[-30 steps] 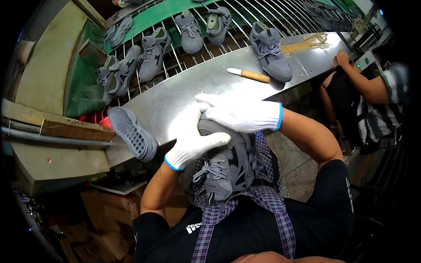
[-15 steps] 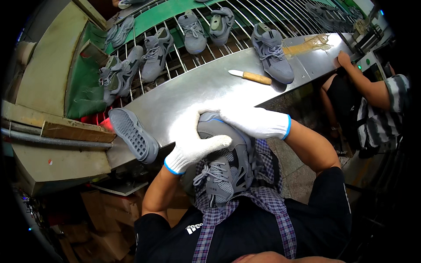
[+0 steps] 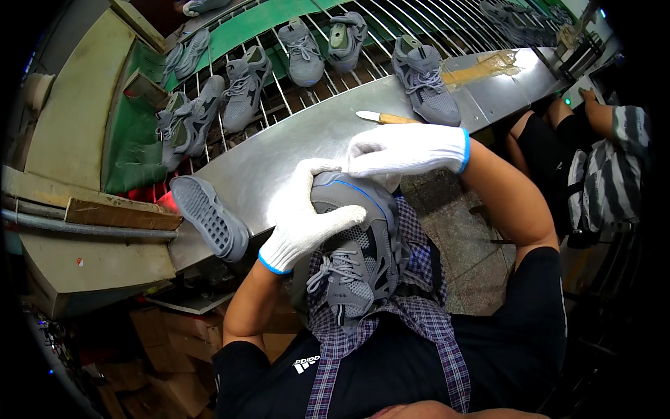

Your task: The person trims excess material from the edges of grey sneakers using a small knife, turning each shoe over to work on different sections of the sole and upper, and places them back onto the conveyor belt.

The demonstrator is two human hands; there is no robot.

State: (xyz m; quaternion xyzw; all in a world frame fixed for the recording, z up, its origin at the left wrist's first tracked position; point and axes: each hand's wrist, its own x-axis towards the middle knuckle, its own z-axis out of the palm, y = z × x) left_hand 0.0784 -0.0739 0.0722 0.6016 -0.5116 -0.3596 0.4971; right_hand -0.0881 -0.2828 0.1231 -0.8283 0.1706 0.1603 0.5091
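Observation:
A grey lace-up sneaker rests against my checked apron, its toe pointing away from me and a blue line curving around the toe edge. My left hand, in a white knit glove, wraps around the toe's left side, thumb across the upper. Just beyond the right of the toe, my gloved right hand has its fingers curled together; whether anything is between them is hidden. Behind that hand lies a knife with a wooden handle, partly covered by it.
A loose grey sole lies at the left of the metal ledge. Several grey sneakers stand on the bar rack beyond, and another sneaker rests partly on the ledge. A person is at the far right.
My right hand has lifted off the toe, moved slightly away from me, and its fingers have curled in. It now covers part of the knife handle. My left hand keeps its hold.

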